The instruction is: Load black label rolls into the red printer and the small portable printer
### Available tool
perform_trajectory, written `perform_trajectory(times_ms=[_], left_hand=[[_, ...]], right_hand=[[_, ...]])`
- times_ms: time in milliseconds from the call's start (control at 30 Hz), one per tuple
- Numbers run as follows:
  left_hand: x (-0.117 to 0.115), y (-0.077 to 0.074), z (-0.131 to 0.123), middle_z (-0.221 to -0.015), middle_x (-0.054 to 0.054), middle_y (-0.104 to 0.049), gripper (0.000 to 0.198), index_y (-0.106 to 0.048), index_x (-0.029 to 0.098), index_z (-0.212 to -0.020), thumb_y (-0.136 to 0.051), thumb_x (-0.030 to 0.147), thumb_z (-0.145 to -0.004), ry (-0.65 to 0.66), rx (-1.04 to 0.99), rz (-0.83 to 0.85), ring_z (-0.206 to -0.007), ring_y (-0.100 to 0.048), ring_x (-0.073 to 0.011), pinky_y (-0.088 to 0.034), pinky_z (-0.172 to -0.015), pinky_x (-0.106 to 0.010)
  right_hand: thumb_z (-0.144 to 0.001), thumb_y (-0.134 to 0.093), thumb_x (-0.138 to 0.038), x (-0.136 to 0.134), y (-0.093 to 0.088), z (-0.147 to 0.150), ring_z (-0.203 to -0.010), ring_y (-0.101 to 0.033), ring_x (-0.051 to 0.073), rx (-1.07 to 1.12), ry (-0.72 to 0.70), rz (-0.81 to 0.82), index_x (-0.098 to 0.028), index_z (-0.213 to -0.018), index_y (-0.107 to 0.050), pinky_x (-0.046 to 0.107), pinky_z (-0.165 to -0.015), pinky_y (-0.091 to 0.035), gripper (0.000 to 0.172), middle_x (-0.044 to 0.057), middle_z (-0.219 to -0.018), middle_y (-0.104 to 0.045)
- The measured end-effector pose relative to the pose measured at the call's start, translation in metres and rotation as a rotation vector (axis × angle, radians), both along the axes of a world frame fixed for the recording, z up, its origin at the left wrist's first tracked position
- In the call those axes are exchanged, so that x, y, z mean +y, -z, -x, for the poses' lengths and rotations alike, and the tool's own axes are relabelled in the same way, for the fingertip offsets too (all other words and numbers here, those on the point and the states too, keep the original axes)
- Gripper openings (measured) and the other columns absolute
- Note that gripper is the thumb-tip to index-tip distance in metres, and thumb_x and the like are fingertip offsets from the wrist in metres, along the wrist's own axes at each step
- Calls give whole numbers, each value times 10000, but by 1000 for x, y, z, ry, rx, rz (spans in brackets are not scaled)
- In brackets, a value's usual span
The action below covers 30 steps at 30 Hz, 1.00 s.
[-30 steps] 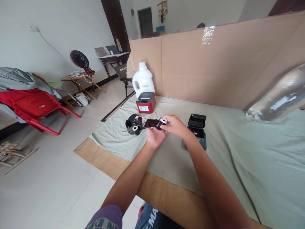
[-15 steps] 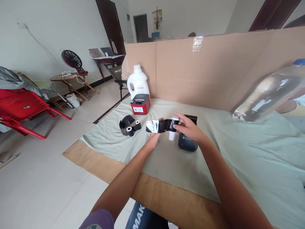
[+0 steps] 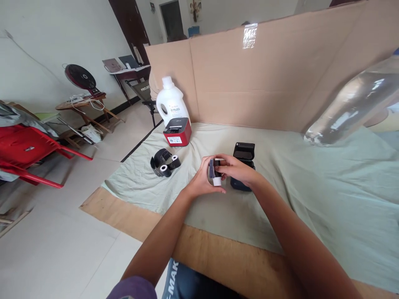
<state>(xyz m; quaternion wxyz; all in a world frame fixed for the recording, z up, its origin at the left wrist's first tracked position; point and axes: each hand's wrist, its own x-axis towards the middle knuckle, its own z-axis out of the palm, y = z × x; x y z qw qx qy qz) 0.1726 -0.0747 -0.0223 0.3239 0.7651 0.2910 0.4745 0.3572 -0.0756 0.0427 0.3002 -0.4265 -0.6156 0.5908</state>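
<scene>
My left hand (image 3: 201, 182) and my right hand (image 3: 238, 169) meet over the green cloth (image 3: 280, 182), both closed round a small white spool with dark ribbon on it (image 3: 215, 173). The spool stands upright between my fingers, its white end showing below. Just right of my hands sits a small black printer (image 3: 243, 155) with its lid raised. To the left, a black ribbon cartridge with two white cores (image 3: 162, 162) lies on the cloth.
A red and black label printer (image 3: 176, 132) and a white jug (image 3: 170, 103) stand by the cardboard wall (image 3: 280, 74). A clear plastic bottle (image 3: 352, 106) looms at the right. Red chair (image 3: 28, 151), fan (image 3: 80, 77) and tables are on the floor at left.
The stretched shiny strip of ribbon is gone from view. My left hand has closed in on the spool beside my right hand, nearer the black printer. The camera has tilted down slightly.
</scene>
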Motion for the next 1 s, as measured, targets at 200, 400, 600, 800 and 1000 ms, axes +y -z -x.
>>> perform_trajectory(times_ms=[200, 400, 600, 800, 1000], left_hand=[[-11, -12, -8, -1305, -68, -637, 695, -660, 270, -1234, -888, 194, -581, 11, -214, 219, -1261, -589, -308, -435, -1134, -425], [-23, -22, -10, -1095, -29, -720, 394, -747, 269, -1040, -786, 108, -683, -142, -347, 503, -1218, -629, -271, -484, -1090, -351], [-26, -23, -17, -1257, -46, -656, 614, -693, 255, -1170, -807, 29, -611, -80, -390, 405, -1261, -584, -281, -395, -1173, -388], [-33, -31, -25, -1146, -37, -704, 419, -736, 252, -1040, -743, 24, -689, -88, -487, 551, -1207, -638, -252, -481, -1087, -327], [-29, -18, -32, -1193, -52, -680, 510, -710, 262, -1033, -883, 118, -576, -222, -420, 426, -1178, -637, -289, -470, -1113, -403]], right_hand=[[-783, -641, -162, 0, 3, -4, -852, -651, 175, -36, 40, 68, -202, -1194, -622, 236, -617, -518, 414, 60, -1003, -702], [-821, -653, -232, -7, -5, -7, -678, -635, 135, -30, -72, 153, -205, -1198, -644, 242, -645, -517, 378, 11, -818, -689], [-790, -683, -237, -7, -9, -13, -651, -635, 138, -32, -14, 92, -176, -1062, -695, 258, -646, -520, 278, 25, -829, -702], [-789, -674, -243, -7, -12, -17, -741, -638, 147, -123, -71, 71, -182, -935, -725, 241, -629, -506, 166, 25, -854, -713], [-729, -716, -194, -8, -10, -9, -707, -657, 150, -93, 49, 75, -163, -906, -692, 236, -586, -486, 182, 27, -826, -712]])
